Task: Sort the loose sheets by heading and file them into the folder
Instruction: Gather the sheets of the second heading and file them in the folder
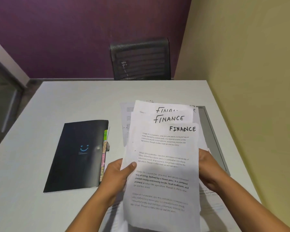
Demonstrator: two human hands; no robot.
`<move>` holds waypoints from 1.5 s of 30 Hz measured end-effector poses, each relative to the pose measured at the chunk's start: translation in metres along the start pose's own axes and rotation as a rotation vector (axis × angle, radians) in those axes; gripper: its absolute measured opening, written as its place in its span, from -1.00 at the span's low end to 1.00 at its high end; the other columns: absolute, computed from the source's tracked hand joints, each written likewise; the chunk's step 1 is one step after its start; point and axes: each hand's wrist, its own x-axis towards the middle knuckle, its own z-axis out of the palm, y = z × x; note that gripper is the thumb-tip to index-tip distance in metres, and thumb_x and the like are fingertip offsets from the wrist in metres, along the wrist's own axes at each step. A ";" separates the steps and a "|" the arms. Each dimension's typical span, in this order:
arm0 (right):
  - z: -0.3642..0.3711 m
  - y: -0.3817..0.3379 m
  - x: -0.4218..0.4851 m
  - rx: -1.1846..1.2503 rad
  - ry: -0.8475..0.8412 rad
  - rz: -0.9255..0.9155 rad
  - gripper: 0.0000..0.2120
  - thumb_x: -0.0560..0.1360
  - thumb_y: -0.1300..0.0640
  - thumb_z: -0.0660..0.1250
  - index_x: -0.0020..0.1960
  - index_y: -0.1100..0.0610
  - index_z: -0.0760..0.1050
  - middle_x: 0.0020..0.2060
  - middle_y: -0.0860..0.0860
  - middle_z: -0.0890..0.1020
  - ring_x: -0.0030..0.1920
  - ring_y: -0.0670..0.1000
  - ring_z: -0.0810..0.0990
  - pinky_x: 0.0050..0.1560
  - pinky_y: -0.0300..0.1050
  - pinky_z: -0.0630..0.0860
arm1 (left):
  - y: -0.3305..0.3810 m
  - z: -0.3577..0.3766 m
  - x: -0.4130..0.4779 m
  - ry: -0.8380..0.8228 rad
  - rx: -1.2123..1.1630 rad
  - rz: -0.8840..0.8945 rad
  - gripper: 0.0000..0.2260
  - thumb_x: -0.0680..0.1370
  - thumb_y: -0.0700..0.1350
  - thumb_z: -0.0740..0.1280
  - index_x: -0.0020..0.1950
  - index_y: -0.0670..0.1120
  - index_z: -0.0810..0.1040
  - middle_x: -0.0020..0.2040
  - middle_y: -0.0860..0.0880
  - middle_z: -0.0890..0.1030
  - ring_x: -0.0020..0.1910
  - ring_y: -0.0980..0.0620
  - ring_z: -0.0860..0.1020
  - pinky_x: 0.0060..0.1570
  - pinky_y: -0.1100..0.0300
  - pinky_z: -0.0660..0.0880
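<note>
While left hand (117,174) pinches FINANCE sheets (164,164) at left edge, right hand (208,169) grips their right edge | black folder (77,156) flat on counter (74,97), just left of left hand | other sheets (126,118) beneath.

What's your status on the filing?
Left hand and right hand grip FINANCE sheets. Black folder closed, on the left. Other sheets lie beneath.

Sheets (164,164) are looking like plain matt white paper, a bit crinkled along the edges. Folder (77,156) is coming across as black plastic with a soft sheen, and its snap (98,148) is glinting like metal. Worktop (74,101) is showing a smooth, matt pale-grey finish. Chair (141,59) back is reading as black mesh fabric, rough-looking weave.
</note>
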 end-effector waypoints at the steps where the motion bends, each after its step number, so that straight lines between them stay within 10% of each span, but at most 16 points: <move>1: 0.000 0.003 0.000 -0.003 0.011 -0.001 -0.76 0.46 0.35 0.42 0.06 0.13 0.69 -0.04 0.14 0.75 -0.01 0.25 0.70 -0.01 0.24 0.58 | -0.002 0.000 -0.001 -0.008 -0.007 -0.005 -0.87 0.58 -0.34 0.30 0.07 -0.32 0.60 -0.44 -0.04 0.64 -0.62 0.20 0.49 -0.63 0.43 0.34; 10: 0.000 0.033 -0.003 0.095 0.140 0.043 -0.76 0.41 0.43 0.44 0.05 0.25 0.64 -0.09 0.26 0.73 -0.18 0.23 0.67 -0.14 0.21 0.53 | -0.030 -0.007 -0.005 0.064 -0.026 -0.032 -0.77 0.63 -0.11 0.26 0.07 -0.22 0.65 -0.09 -0.20 0.73 -0.22 -0.07 0.71 -0.39 0.19 0.57; 16: -0.003 0.031 -0.011 0.152 0.113 0.055 -0.77 0.44 0.41 0.41 0.00 0.17 0.68 -0.15 0.19 0.74 -0.29 0.15 0.68 -0.27 -0.04 0.59 | -0.043 -0.010 -0.001 0.067 -0.071 -0.019 -0.80 0.63 -0.21 0.26 0.18 -0.16 0.63 0.06 -0.21 0.70 0.05 -0.24 0.67 0.11 -0.24 0.56; 22: -0.008 0.045 -0.012 0.152 0.169 0.134 -0.81 0.38 0.20 0.41 -0.04 0.27 0.59 0.01 0.41 0.61 -0.21 0.16 0.56 -0.20 0.08 0.46 | -0.054 -0.011 0.001 0.080 -0.150 -0.034 -0.76 0.52 -0.32 0.38 0.18 -0.21 0.62 0.08 -0.22 0.69 0.08 -0.28 0.65 0.14 -0.28 0.53; 35: -0.006 0.042 -0.026 0.155 0.048 0.069 -0.84 0.52 0.07 0.40 0.09 0.02 0.64 0.07 0.20 0.70 0.05 0.27 0.68 0.02 0.34 0.58 | -0.053 -0.002 -0.004 0.016 -0.101 -0.016 -0.77 0.63 -0.06 0.26 0.17 -0.09 0.64 0.08 -0.19 0.70 0.07 -0.26 0.65 0.12 -0.27 0.54; 40: -0.008 0.051 -0.027 0.474 0.017 0.182 -0.30 0.41 -0.45 0.09 0.30 -0.02 0.54 0.17 0.15 0.68 0.21 0.21 0.63 0.18 0.17 0.53 | -0.050 0.001 -0.007 -0.018 0.102 -0.008 -0.73 0.65 0.07 0.19 0.11 0.02 0.64 0.00 0.04 0.73 -0.04 0.05 0.70 -0.02 0.06 0.62; 45: -0.004 0.057 -0.029 0.121 0.068 -0.019 -0.67 0.40 0.23 0.55 0.15 0.15 0.63 0.04 0.07 0.74 0.10 0.14 0.70 -0.06 -0.13 0.64 | -0.053 0.001 -0.005 -0.114 0.115 0.014 -0.80 0.54 -0.26 0.40 0.15 -0.12 0.62 0.03 -0.07 0.73 -0.02 -0.06 0.71 -0.12 0.14 0.64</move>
